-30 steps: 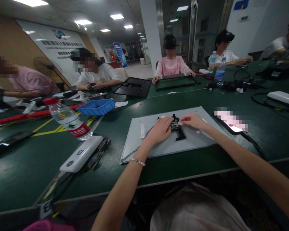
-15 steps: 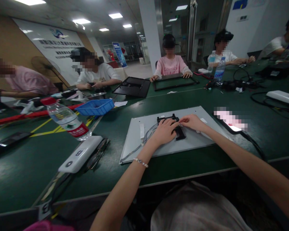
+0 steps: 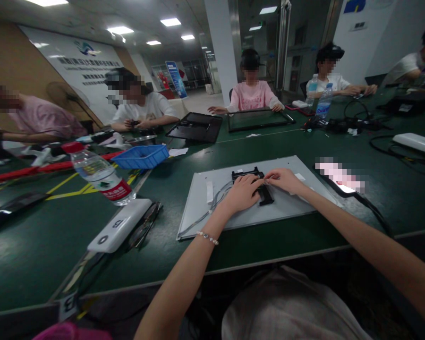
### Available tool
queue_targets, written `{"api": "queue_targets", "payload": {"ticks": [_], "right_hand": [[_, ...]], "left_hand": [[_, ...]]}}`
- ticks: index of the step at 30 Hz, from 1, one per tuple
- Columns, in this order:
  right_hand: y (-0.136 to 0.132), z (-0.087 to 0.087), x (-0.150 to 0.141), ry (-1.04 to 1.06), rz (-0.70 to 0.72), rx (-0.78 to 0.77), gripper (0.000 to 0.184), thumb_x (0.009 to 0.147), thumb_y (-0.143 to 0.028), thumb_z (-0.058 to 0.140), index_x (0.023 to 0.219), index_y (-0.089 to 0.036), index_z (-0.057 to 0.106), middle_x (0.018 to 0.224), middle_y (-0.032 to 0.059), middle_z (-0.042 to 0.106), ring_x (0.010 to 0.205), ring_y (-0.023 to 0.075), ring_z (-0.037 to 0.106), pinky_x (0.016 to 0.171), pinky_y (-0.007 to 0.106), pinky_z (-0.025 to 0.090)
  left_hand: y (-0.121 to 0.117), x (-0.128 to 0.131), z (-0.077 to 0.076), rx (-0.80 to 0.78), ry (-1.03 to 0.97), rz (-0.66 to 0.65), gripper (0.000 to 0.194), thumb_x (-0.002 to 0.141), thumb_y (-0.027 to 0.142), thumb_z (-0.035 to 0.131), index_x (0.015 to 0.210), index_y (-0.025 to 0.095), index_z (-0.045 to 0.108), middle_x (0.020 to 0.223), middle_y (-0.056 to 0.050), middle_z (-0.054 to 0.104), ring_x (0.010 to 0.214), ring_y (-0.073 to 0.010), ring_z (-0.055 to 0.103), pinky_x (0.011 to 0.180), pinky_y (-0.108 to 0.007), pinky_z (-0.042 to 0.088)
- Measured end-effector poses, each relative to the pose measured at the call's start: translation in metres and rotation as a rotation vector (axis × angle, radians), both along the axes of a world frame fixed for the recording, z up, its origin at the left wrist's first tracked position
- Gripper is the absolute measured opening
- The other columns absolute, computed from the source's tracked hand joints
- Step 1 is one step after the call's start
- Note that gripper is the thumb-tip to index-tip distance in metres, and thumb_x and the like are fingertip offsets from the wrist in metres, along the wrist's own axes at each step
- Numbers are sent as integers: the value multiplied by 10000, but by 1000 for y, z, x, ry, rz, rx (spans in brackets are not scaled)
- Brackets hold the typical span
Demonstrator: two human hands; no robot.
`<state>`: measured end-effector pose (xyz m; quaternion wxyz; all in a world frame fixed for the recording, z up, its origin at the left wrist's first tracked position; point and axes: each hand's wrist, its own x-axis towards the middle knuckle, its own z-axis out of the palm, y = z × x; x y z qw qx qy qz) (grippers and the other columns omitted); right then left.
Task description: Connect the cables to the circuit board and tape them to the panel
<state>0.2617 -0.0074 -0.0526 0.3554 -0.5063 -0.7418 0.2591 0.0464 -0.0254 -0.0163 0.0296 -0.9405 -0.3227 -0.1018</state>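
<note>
A flat grey metal panel (image 3: pixel 286 212), like the back of a display, lies on the table in front of me. On its middle sits a black plastic bracket (image 3: pixel 266 196). My left hand (image 3: pixel 244 191) rests palm down across the bracket, fingers stretched out and covering much of it. Thin grey cables (image 3: pixel 217 200) run from under that hand toward the panel's near left corner. At the bracket's right side, my right hand (image 3: pixel 283 180) is closed in a pinch close to the left fingertips. What it pinches is too small and hidden to name.
Left stand a water bottle (image 3: pixel 102 177), a white power bank (image 3: pixel 118 226), glasses (image 3: pixel 145 226) and a blue tray (image 3: pixel 141 157). A lit phone (image 3: pixel 340 179) with a cable lies right of the panel. Across the table, a person in pink (image 3: pixel 251 97) handles a black frame (image 3: pixel 258 127).
My hands stay at the bracket with hardly any movement. Across the table, the person in pink has moved one hand off the black frame, toward my left.
</note>
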Motion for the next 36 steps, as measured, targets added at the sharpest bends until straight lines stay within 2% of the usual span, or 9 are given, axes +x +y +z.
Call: {"api": "queue_targets", "payload": {"ticks": [7,11,17,20,23,27,31,36], "right_hand": [[-1,-1,1,66,-23,8,186,792,-246,561,877,-177,710,878,40,722,809,183,654,800,305,502],[-5,3,-1,81,-30,10,185,799,-247,560,876,-175,712,883,38,721,802,180,653,818,309,500],[-6,-2,-1,106,-46,35,183,799,-216,554,882,-182,713,896,43,723,804,180,657,796,315,499],[-2,-9,0,121,-49,53,179,791,-225,563,876,-184,715,871,41,724,774,180,660,766,315,501],[0,-12,0,118,-52,62,177,788,-235,567,867,-193,720,864,35,724,771,181,661,759,318,502],[-4,-7,0,102,-50,65,187,800,-222,553,881,-198,721,875,31,723,781,177,660,764,315,502],[-9,-4,-1,73,-66,95,191,810,-220,547,893,-193,717,894,38,718,791,179,653,748,311,499],[-12,-2,-3,35,-69,180,199,822,-225,540,911,-181,712,950,58,704,813,181,640,696,291,501]], "left_hand": [[-1,-3,5,-21,-9,2,473,901,278,396,1372,238,398,1378,-65,452,1314,-244,343,1101,-425,242],[6,-13,16,10,-106,83,467,930,367,384,1369,208,393,1380,-83,450,1292,-244,372,1086,-418,279],[37,-47,39,102,-195,275,365,901,297,435,1238,183,518,1244,-86,542,1150,-248,492,992,-406,398],[51,-75,41,137,-172,324,332,872,282,479,1171,169,567,1155,-103,571,1084,-263,523,964,-406,414],[58,-106,31,114,-223,383,320,861,285,491,1140,159,582,1115,-106,572,967,-241,565,903,-375,447],[61,-138,5,14,-406,484,337,856,315,493,1143,155,568,1075,-86,569,718,-161,573,790,-328,481],[64,-151,-16,-79,-398,406,375,830,338,528,1167,177,560,1063,-66,570,720,-149,569,782,-312,474],[66,-153,-23,-84,-389,340,321,795,270,521,1084,173,621,929,-48,598,714,-154,553,737,-290,459]]}}
